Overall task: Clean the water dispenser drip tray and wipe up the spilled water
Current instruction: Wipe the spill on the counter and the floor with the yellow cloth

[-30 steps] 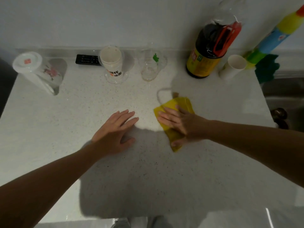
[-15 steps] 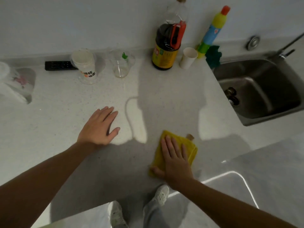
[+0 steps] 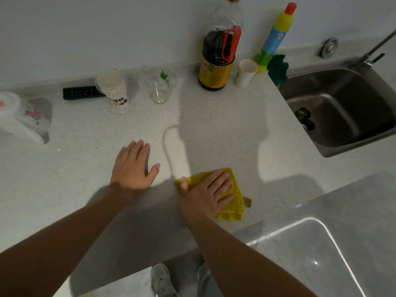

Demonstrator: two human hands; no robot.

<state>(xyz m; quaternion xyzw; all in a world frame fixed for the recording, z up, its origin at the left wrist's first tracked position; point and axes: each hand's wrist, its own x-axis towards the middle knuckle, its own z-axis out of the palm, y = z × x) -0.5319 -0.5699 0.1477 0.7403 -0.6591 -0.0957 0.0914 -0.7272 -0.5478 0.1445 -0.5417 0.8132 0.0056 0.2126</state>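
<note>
A yellow cloth [image 3: 234, 207] lies flat on the speckled white counter [image 3: 85, 151] near its front edge. My right hand [image 3: 207, 194] presses down on it, fingers spread and pointing to the upper right, thumb on the cloth's left corner. My left hand [image 3: 134, 168] rests flat on the bare counter just to the left, holding nothing. A faint curved water edge [image 3: 166, 138] shows on the counter above the cloth. No water dispenser or drip tray is in view.
Along the back wall stand a black remote [image 3: 80, 92], a printed plastic cup [image 3: 114, 93], a clear cup [image 3: 159, 85], a dark sauce bottle [image 3: 218, 58], a paper cup [image 3: 245, 72] and a cleaner bottle [image 3: 275, 37]. A steel sink [image 3: 342, 108] is at right. A white lidded container [image 3: 19, 116] lies at left.
My right hand slid the yellow cloth from the middle of the counter toward its front edge, then a little leftward, turning its fingers to the right. My left hand stayed flat.
</note>
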